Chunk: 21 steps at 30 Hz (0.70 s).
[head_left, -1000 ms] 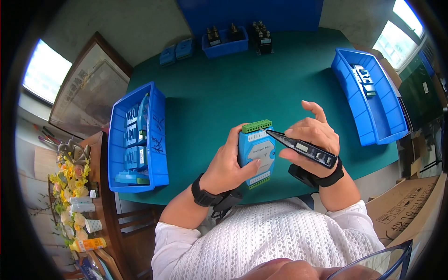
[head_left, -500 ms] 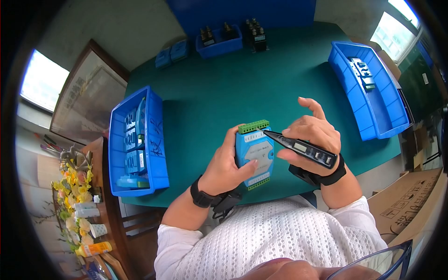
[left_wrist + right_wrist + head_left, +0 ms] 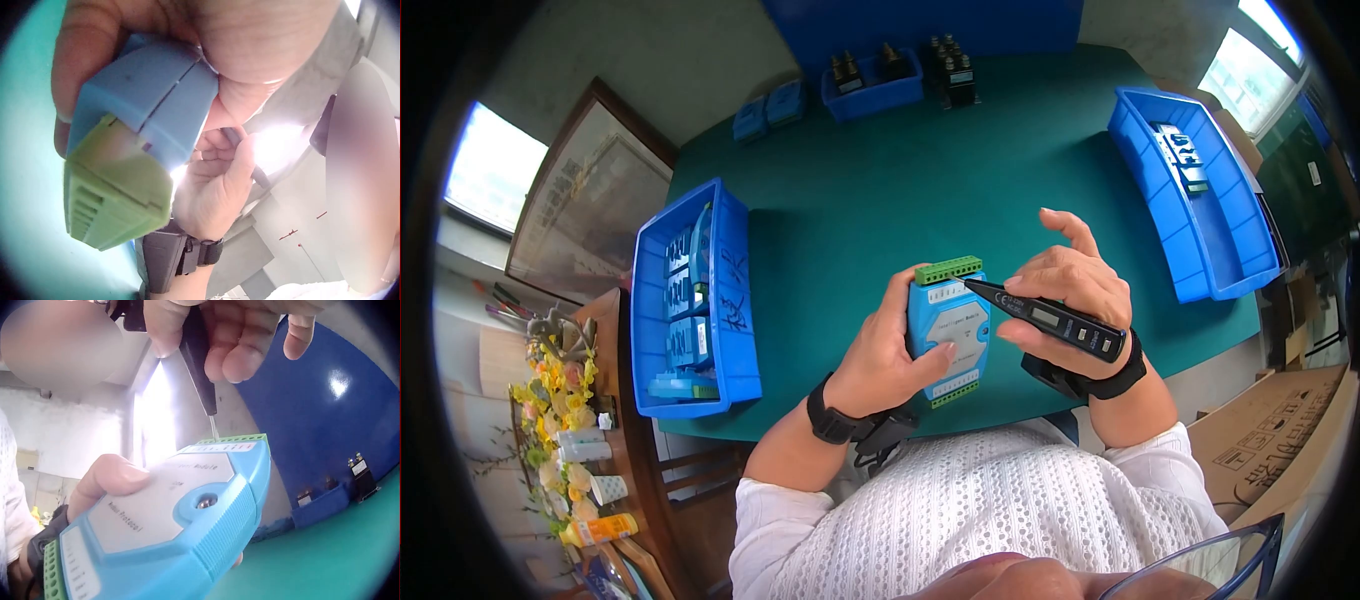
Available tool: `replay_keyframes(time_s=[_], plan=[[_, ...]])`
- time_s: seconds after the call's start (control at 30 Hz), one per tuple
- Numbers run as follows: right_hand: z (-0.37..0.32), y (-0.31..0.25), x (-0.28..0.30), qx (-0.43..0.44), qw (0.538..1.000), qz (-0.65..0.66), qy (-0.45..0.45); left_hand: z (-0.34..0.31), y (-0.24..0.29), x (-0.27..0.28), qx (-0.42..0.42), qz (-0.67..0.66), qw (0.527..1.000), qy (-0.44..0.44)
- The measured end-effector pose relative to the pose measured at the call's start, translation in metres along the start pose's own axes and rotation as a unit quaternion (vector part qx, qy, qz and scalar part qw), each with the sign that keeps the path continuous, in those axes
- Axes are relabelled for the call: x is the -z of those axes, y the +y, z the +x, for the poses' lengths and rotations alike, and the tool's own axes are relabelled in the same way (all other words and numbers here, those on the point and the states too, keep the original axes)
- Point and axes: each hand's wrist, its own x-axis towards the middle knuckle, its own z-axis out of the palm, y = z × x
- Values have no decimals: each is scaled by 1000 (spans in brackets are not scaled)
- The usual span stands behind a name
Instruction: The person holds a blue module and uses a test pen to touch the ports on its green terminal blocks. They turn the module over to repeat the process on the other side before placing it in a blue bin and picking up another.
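Note:
A light-blue module [image 3: 956, 335] with a grey label and green terminal blocks at both ends is gripped in my left hand [image 3: 878, 355], the thumb lying on its face. My right hand [image 3: 1072, 300] holds a black voltage tester pen [image 3: 1050, 318] with a small display window and buttons. Its metal tip meets the upper green terminal block [image 3: 950, 270]. In the right wrist view the tester's shaft [image 3: 201, 375] points down, its tip at the far terminal row [image 3: 240, 438]. The left wrist view shows the module's blue side [image 3: 147, 94] and a green terminal block [image 3: 115, 187] close up.
On the green table [image 3: 840, 200], a blue bin [image 3: 740, 350] of similar modules stands left, and another blue bin [image 3: 1200, 245] with a few parts stands right. A small blue bin [image 3: 875, 97] and a black component with metal posts [image 3: 958, 85] are at the back.
The tester has rolled slightly in my right hand, so printing on its side now shows. Its tip stays at the upper terminal block. The view has shifted a little.

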Motion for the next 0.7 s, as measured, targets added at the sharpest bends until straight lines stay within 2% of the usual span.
replay_keyframes(time_s=[0.27,0.4,0.7], plan=[[2,-1,8,-37,998,3,-60,1,-5,1,3,-20,1000,-21],[3,-4,13,-59,994,7,-95,1,-3,2,4,12,1000,-27],[3,-7,15,-60,992,0,-112,2,-2,1,20,15,999,-32]])
